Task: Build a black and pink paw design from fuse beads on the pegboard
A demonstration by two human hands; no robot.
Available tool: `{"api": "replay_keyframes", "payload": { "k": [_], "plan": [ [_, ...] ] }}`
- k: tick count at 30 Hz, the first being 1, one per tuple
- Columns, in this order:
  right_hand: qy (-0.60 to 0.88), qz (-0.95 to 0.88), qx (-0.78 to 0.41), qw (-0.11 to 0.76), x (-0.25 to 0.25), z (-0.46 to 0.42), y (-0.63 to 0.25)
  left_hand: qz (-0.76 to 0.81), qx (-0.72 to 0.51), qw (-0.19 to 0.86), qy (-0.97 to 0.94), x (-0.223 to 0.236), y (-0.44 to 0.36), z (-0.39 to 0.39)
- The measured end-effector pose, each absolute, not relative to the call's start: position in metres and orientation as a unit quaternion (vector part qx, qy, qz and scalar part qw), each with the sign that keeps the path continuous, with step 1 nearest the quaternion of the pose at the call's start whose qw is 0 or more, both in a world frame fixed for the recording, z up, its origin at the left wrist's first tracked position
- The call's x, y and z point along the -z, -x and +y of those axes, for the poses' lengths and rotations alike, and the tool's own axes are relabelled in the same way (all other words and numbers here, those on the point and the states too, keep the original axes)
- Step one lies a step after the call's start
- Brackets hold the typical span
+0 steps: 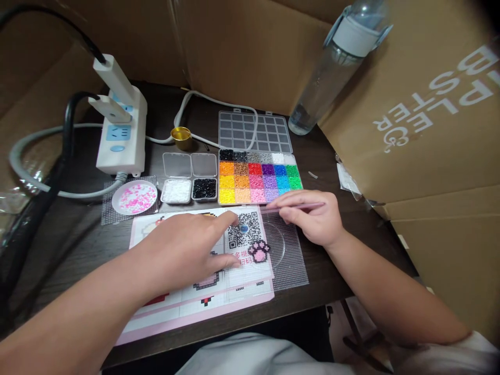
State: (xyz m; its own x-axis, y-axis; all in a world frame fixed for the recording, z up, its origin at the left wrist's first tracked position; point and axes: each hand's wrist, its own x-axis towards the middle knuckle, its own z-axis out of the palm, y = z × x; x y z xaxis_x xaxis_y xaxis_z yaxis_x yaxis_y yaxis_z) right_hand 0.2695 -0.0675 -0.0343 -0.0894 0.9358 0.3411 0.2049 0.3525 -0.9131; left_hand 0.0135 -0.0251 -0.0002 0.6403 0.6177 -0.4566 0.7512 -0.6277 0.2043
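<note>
My left hand (pixel 183 247) hovers over or rests on the pattern sheets (pixel 242 291), thumb and forefinger apart, with nothing visible between them. Beside its fingertips lies a paw-shaped piece made of pink and black fuse beads (pixel 259 252), near a printed QR code (pixel 244 229). My right hand (pixel 314 216) is closed around a thin, pale pink pen-like tool (pixel 308 205); its tip points left, close to the front edge of the bead box (pixel 250 203). Under and right of the sheets lies a clear pegboard (pixel 295 265).
Behind the sheets stand small boxes of white beads (pixel 175 191) and black beads (pixel 204 188), plus a dish (pixel 117 204) of pink and white beads. A gold cup (pixel 181 138), power strip (pixel 121 148) with cables, and water bottle (pixel 324 83) stand farther back. Cardboard walls (pixel 250 57) enclose the table.
</note>
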Motion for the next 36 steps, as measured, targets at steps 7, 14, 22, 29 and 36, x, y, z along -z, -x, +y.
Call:
{"api": "replay_keyframes", "payload": {
  "k": [7, 14, 22, 29, 36],
  "plan": [
    [0.281, -0.722, -0.466, 0.427, 0.032, -0.078, -0.267, 0.384, 0.169, 0.188, -0.888, 0.0, -0.014, -0.026],
    [0.286, -0.74, -0.452, 0.408, 0.037, -0.079, -0.269, 0.383, 0.163, 0.185, -0.89, 0.0, -0.015, -0.027],
    [0.284, -0.742, -0.464, 0.391, 0.038, -0.081, -0.269, 0.38, 0.156, 0.185, -0.893, 0.001, -0.015, -0.027],
    [0.28, -0.744, -0.462, 0.393, 0.038, -0.08, -0.269, 0.382, 0.154, 0.18, -0.894, 0.0, -0.016, -0.027],
    [0.274, -0.741, -0.474, 0.388, 0.038, -0.08, -0.268, 0.382, 0.165, 0.181, -0.891, -0.001, -0.016, -0.027]
  ]
}}
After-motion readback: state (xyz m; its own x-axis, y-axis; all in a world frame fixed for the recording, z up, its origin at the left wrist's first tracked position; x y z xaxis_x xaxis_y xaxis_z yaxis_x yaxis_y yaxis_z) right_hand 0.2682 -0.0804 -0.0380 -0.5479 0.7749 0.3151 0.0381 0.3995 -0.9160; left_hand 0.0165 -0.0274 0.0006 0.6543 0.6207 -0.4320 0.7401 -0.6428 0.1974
